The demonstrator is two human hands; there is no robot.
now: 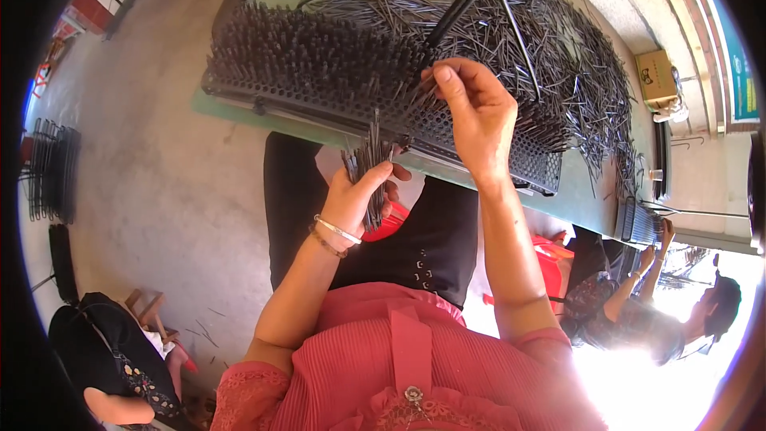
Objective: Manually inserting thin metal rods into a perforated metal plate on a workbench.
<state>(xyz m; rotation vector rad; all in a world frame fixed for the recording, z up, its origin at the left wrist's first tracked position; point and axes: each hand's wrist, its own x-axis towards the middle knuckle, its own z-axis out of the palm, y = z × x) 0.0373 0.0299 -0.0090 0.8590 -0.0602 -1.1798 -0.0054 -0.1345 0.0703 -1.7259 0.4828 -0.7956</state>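
Note:
My left hand (363,179) is closed around a bundle of thin dark rods (372,152), held upright in front of my lap. Above a long black perforated rack (311,112), my right hand (476,108) pinches what looks like one or more of the same thin rods; the fingertips overlap the dark background, so how many is unclear. Many rods (311,48) stand upright in the rack's holes, densely packed on its left and middle. Towards the right, bare holes show between my wrist and the rack's end.
A large heap of loose rods (558,48) covers the green table (586,211) behind the rack. A dark metal bar (471,0) slants over it. At right, a co-worker (638,315) reaches to another rack (637,222). Another person (112,359) is at lower left, near a wooden stool (146,311).

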